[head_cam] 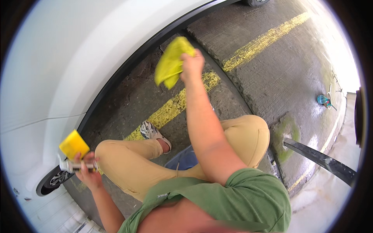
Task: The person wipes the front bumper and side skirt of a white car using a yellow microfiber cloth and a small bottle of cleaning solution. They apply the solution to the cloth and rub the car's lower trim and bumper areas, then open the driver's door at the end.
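My right hand grips a yellow-green cloth by one edge. The cloth hangs slightly blurred in front of the white car body, apart from it. Low on the left, my left hand has its fingers around a small clear container with a pale end; what it contains is too blurred to tell. A flat yellow sponge or pad sticks up from the same hand, near the car's lower side.
A car wheel shows at lower left. Yellow stripes cross the wet concrete, which has a long groove. Under me is a blue seat or container. To the right are a dark metal post and a teal bottle.
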`<state>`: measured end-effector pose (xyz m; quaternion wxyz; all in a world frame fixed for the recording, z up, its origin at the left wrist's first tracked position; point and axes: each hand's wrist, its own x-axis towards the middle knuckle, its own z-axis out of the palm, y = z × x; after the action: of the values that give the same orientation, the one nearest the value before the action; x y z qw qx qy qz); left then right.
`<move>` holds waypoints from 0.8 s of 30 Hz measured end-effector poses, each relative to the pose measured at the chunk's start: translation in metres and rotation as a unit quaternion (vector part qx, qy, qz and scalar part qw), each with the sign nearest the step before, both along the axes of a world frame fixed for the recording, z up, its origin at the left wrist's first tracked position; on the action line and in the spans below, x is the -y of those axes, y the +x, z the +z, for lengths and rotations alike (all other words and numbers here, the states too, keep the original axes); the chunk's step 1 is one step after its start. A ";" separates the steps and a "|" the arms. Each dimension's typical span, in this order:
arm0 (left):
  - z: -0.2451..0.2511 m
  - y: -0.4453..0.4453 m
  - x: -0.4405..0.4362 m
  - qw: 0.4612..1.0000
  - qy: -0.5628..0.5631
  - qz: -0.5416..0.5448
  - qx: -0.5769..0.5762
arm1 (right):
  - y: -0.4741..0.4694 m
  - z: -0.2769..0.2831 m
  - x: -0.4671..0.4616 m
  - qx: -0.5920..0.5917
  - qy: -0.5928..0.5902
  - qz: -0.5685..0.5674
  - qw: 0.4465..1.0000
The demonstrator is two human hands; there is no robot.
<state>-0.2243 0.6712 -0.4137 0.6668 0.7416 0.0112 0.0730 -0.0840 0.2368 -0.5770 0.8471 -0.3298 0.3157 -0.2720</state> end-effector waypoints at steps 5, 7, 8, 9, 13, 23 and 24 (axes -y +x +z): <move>-0.031 -0.021 -0.009 0.998 -0.052 0.039 -0.004 | 0.076 -0.041 0.051 -0.074 -0.154 -0.205 0.964; -0.034 -0.016 -0.007 0.998 -0.037 0.048 -0.007 | 0.117 -0.041 0.033 -0.100 -0.203 -0.209 0.951; -0.034 -0.012 -0.007 0.999 -0.027 0.031 -0.008 | 0.132 -0.043 0.015 -0.107 -0.297 -0.209 0.925; -0.032 -0.010 -0.006 0.999 -0.015 0.036 -0.018 | 0.141 -0.046 -0.006 -0.137 -0.357 -0.176 0.907; -0.028 -0.002 -0.001 0.997 0.029 0.067 -0.033 | 0.156 -0.069 -0.039 -0.162 -0.413 -0.205 0.873; -0.034 0.013 -0.020 0.989 0.081 0.101 -0.076 | 0.204 -0.052 0.189 -0.167 -0.266 -0.317 0.895; -0.035 0.013 -0.023 0.988 0.083 0.107 -0.077 | 0.207 -0.048 0.223 -0.196 -0.241 -0.300 0.902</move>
<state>-0.2110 0.6943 -0.4489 0.5885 0.7923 0.1356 0.0871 0.1227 0.0142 -0.6247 0.5413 -0.4606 0.4835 -0.5108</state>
